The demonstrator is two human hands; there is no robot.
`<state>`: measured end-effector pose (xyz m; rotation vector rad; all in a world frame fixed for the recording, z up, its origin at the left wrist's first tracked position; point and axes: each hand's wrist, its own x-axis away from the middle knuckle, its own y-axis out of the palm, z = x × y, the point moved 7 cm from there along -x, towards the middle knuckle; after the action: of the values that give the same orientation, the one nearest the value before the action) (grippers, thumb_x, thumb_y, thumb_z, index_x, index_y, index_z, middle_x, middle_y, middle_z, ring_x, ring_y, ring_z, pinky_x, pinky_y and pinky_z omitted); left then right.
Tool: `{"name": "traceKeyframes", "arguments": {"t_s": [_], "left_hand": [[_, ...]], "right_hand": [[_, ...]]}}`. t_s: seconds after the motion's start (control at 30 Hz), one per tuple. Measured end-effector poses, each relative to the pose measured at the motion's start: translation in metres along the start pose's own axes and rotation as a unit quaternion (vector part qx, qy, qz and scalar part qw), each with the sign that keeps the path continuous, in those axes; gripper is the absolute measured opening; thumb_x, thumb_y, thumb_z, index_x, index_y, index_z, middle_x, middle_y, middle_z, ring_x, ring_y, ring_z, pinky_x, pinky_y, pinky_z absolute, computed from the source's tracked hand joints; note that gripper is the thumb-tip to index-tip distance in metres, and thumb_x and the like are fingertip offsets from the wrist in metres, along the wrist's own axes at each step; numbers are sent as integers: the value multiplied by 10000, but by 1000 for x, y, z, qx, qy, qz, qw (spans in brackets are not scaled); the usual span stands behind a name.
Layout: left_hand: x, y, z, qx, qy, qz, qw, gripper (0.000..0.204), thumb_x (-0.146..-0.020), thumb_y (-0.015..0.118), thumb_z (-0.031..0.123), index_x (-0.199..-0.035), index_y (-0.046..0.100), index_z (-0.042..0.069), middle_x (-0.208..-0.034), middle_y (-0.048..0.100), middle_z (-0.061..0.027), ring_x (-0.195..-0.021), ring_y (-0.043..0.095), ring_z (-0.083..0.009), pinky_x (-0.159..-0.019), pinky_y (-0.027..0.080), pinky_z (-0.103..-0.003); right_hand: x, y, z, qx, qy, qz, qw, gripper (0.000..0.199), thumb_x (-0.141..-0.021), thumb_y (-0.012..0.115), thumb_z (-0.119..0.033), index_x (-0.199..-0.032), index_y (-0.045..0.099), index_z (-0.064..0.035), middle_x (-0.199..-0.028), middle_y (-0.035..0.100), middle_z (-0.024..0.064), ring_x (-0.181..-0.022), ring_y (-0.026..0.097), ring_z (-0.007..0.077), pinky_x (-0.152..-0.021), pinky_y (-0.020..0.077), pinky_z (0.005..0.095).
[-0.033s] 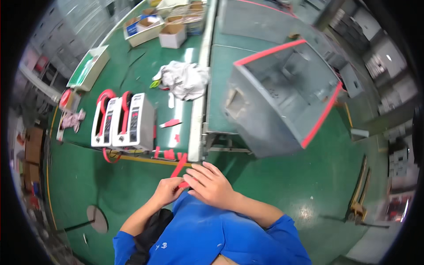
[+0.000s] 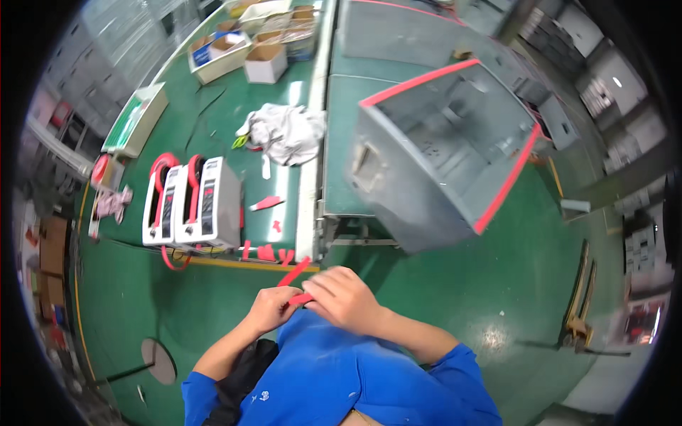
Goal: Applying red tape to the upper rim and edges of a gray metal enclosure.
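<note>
Where the hands meet: just off the near right corner of the green-topped workbench (image 2: 224, 145), in front of the person's blue shirt (image 2: 320, 369).
Left hand: the bare left hand (image 2: 272, 310) has its fingers together, fingertips pinched on a short, flat red length (image 2: 300, 299) of soft-looking material.
Right hand: the bare right hand (image 2: 346, 301) is curled, its fingers bent over the other end of that length; it is blurred, so I cannot tell whether they clamp it.
Red strip: a narrow, straight red strip (image 2: 294, 272) slants up from the left fingertips toward the bench's near right corner; whether it joins the pinched length, I cannot tell.
Red pieces: small, flat red scraps (image 2: 265, 252) lie along the bench's near edge, and a pointed red piece (image 2: 266, 203) lies farther in.
Dispensers: two white, boxy machines with red rolls (image 2: 224, 213) stand side by side at the bench's near edge.
Cloth: a crumpled whitish cloth (image 2: 288, 135) lies by the bench's right side.
Carton: an open white cardboard box (image 2: 266, 69) stands toward the bench's far end.
Grey housing: a large, open grey box (image 2: 419, 206) with red edging (image 2: 508, 184) rests, tilted in view, right of the bench.
</note>
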<state>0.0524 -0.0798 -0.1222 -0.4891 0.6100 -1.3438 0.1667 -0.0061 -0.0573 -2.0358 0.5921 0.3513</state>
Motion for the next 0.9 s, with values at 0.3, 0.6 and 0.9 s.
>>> {"name": "traceKeyframes", "arguments": {"t_s": [0.3,0.6,0.9], "left_hand": [[-100,59,92,35,211,-146,966,229,-647,690,105,-839,580,47,-719,604,-95,-635,595,-260,-562,480,-350],[-180,12,78,66,128,-274,951,298,-653,740,115,-909,628,13,-755,621,-94,-667,595,-195,-617,466,-279],[-261,-81,37,36,82,-185,979,94,-770,645,84,-850,654,35,-689,616,-16,-650,555,-78,-610,438,-228]], "right_hand": [[94,-118,55,-113,245,11,963,67,-777,591,-43,-844,587,-31,-784,568,77,-650,559,204,-584,452,287],[105,-198,66,-40,301,82,949,137,-765,584,-2,-900,566,-20,-838,534,90,-673,554,201,-598,451,290],[91,-226,105,-93,367,193,905,153,-723,633,21,-843,538,12,-901,506,63,-685,523,97,-601,447,225]]}}
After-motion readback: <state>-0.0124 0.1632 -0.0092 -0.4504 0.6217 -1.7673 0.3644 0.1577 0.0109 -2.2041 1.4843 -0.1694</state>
